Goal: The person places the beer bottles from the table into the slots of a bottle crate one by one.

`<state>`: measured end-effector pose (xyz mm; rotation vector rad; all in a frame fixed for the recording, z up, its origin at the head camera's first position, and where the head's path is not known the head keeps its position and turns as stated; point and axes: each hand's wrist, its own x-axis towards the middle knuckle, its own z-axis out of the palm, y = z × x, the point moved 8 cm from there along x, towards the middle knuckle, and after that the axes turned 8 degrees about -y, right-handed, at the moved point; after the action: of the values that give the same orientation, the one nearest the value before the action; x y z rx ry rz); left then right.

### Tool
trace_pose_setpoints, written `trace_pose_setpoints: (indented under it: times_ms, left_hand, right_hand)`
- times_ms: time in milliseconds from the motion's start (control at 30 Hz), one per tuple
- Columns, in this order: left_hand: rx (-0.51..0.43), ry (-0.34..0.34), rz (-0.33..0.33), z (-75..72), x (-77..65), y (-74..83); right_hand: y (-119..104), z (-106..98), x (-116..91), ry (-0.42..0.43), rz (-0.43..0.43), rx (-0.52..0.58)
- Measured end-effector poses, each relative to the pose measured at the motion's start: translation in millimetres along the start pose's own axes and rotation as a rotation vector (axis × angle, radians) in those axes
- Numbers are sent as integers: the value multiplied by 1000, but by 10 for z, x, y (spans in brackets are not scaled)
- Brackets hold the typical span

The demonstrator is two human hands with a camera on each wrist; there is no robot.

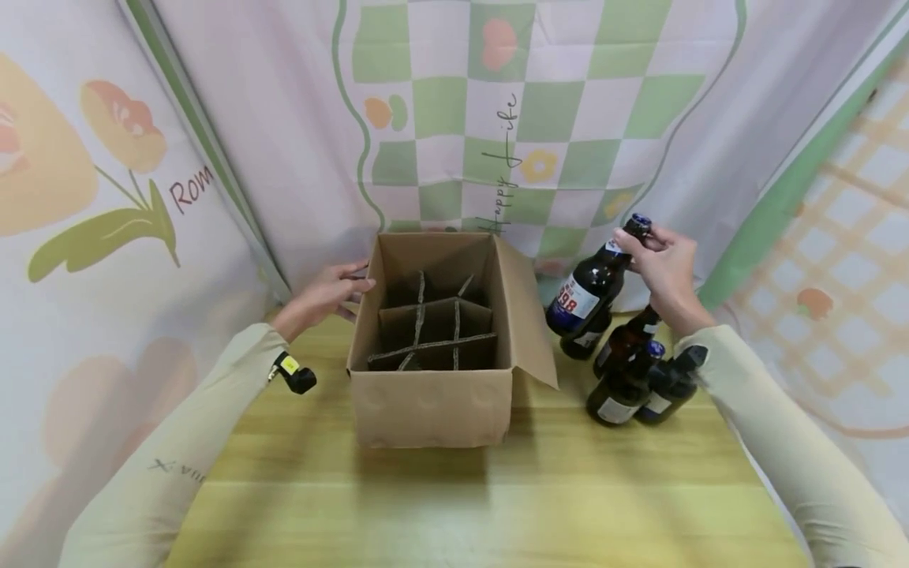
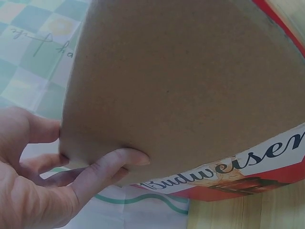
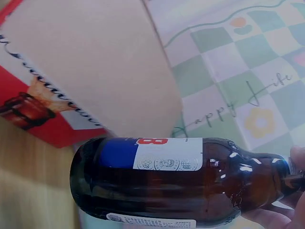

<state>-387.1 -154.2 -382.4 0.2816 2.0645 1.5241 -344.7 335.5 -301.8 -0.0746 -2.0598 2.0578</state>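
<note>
My right hand point(image 1: 667, 264) grips a brown glass beer bottle point(image 1: 592, 288) by its neck, above the other bottles. The bottle leans, cap up and base toward the box; in the right wrist view its blue and white label point(image 3: 167, 155) shows. A cardboard box point(image 1: 433, 406) stands open-topped in the middle of the table, with cardboard dividers point(image 1: 435, 319) forming cells inside. At the box's left side, my left hand point(image 1: 327, 293) holds the folded-out flap point(image 2: 181, 86), thumb on its face and fingers around its edge. Budweiser lettering point(image 2: 228, 167) runs along the box's outer side below.
Several dark beer bottles point(image 1: 618, 398) stand grouped on the wooden table point(image 1: 426, 505), right of the box. The box's right flap point(image 1: 529, 315) slants outward toward them. A patterned curtain point(image 1: 440, 102) hangs close behind the box, with more cloth at both sides.
</note>
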Motion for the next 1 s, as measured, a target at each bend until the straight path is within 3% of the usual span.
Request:
trace_pose_setpoints:
  times_ms: [467,1000]
  left_hand:
    - [-34,-6,-4,-20,27,-31]
    - [-38,0,-8,-27,33,-36]
  right_hand:
    - [-270,25,131,72,-63,216]
    - [-528,402,244,29,-96,321]
